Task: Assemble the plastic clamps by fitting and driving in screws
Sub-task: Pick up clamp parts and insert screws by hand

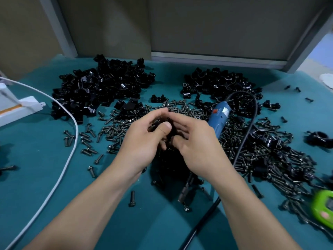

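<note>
Black plastic is filling the gap between your fingers (pixel 167 126). Both sets are curling round one clamp (pixel 173 131), with the left hand (pixel 142 141) pressing its thumb on top and the right hand (pixel 196 147) cupping it from the other side. You are holding it above the middle of the bench (pixel 45 177). Your fingers are hiding most of it, so I cannot tell whether a screw is sitting in it yet.

Just beside your right hand the one blue driver (pixel 219 116) is lying on the bench. Its long axis is running from the far right towards the near edge and passing under that hand. The right hand is clearly the nearer one, so I judge the pickup is falling to it while the left is holding the clamp.

Loose screws (pixel 115 127) are lying under and around your hands, far too many to count, thickest towards the right edge. Two heaps of clamp halves are sitting towards the far edge, a left heap (pixel 100 87) and a right heap (pixel 221 82). One white cable (pixel 72 147) is curving along the left side.
</note>
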Available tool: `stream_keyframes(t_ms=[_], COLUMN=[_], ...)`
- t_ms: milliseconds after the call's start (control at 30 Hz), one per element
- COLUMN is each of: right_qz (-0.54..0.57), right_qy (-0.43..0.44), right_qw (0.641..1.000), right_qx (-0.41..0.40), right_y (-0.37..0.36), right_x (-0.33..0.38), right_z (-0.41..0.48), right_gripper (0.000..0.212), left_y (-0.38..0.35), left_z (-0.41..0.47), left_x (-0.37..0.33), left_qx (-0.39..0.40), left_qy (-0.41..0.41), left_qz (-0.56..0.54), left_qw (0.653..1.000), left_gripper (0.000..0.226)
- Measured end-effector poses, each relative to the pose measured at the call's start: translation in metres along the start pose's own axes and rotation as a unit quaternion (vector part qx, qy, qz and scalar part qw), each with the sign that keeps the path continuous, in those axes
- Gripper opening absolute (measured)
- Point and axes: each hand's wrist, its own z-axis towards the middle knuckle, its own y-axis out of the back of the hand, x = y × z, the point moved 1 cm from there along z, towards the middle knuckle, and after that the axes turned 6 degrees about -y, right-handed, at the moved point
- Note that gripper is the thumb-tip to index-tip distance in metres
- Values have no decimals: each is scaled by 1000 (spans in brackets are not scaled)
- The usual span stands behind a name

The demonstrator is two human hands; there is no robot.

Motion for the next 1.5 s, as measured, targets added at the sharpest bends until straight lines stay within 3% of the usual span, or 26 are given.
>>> stream_keyframes(t_ms=[100, 200, 333, 467, 567, 800, 900, 1167, 1300, 1500], right_qz=[98, 100, 63, 166, 177, 194, 181, 131, 119, 160], right_qy=[-27, -27, -7, -33, -37, -8, 1, -5, 15, 19], right_qw=[993, 991, 994, 981, 980, 981, 983, 990, 989, 987], right_qx=[-56, -91, -86, -94, -77, -24, -20, -61, -83, -12], right_y=[-1, 0, -6, 2, 7, 17, 21, 21, 21, 25], right_x=[-2, -2, -3, -5, -9, -11, -12, -14, -15, -16], right_z=[2, 3, -1, 2, 3, 5, 5, 5, 5, 8], right_gripper=[53, 39, 42, 38, 36, 35, 37, 37, 40, 41], left_y=[-1, -4, -8, -4, -6, -5, -6, -4, -5, -2], left_z=[-1, -2, -6, -3, -5, -10, -11, -10, -9, -10], left_x=[1, -1, -5, -3, -4, -10, -8, -13, -13, -16], left_qx=[0, 8, 31, 36, 54, 65, 59, 65, 53, -4], left_qy=[8, 13, 20, 32, 14, 2, 2, 17, 22, 14], left_qz=[10, 17, 5, -6, -38, -138, -144, -130, -117, -120], left_qw=[1000, 1000, 999, 999, 998, 988, 988, 989, 992, 993], left_gripper=[25, 25, 32, 43, 24, 39, 48, 41, 42, 40])
